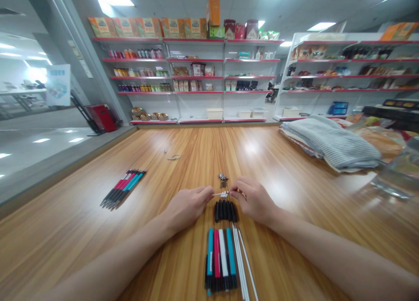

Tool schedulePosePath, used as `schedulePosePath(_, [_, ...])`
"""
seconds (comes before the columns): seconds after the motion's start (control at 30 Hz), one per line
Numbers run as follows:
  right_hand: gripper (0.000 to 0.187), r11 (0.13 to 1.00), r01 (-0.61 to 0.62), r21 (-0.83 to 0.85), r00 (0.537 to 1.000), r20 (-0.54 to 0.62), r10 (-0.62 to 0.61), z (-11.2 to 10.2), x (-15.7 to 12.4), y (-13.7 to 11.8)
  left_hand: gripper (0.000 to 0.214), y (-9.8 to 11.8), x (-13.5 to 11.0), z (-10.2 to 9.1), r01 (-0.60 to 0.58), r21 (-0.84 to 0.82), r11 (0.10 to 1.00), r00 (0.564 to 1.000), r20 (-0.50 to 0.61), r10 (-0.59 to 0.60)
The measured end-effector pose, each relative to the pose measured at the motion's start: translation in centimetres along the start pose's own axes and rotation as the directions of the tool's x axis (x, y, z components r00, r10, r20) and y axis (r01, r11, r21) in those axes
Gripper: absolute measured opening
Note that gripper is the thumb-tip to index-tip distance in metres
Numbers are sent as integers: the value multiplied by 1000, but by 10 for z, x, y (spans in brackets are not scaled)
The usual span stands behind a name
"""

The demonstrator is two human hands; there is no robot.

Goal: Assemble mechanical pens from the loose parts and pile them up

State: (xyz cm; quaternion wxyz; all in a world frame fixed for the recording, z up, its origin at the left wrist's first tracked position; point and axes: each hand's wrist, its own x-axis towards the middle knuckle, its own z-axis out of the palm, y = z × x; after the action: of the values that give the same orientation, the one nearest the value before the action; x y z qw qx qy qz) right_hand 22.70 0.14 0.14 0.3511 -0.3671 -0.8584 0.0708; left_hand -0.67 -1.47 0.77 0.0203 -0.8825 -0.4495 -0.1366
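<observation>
My left hand (187, 206) and my right hand (252, 200) meet over the wooden table (183, 161), both pinched on a thin white pen part (221, 194) held level between them. Just below them lies a row of short black pen tips (224, 211). Closer to me are several pen barrels (220, 259) in blue, red and white, side by side, with thin white refills (242, 261) to their right. A small cluster of tiny metal parts (223, 177) sits just beyond my hands.
A bundle of assembled pens (122, 188) lies to the left. Small metal bits (173, 156) lie farther back. Folded striped cloth (330, 141) is stacked at the right, with a clear container (397, 172) beyond it. Stocked shelves (193, 74) line the back wall.
</observation>
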Motion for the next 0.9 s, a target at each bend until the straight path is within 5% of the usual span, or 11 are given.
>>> schedulePosePath(0.3, [12, 992, 115, 58, 993, 30, -116, 2, 4, -7, 27, 5, 1, 0, -20, 13, 1000, 1000, 12, 20])
schedulePosePath(0.43, [16, 992, -34, 122, 999, 14, 33, -1, 1, -5, 28, 2, 1, 0, -15, -23, 1000, 1000, 8, 15])
schedulePosePath(0.6, [32, 968, -160, 192, 980, 147, 133, -5, -1, 8, 27, -4, 0, 2, 4, -52, 999, 1000, -18, -5])
schedulePosePath(0.9, [44, 946, 0, 325, 924, 363, -125, -22, 1, 23, 26, -6, -1, 4, 3, -66, 998, 999, -39, -5])
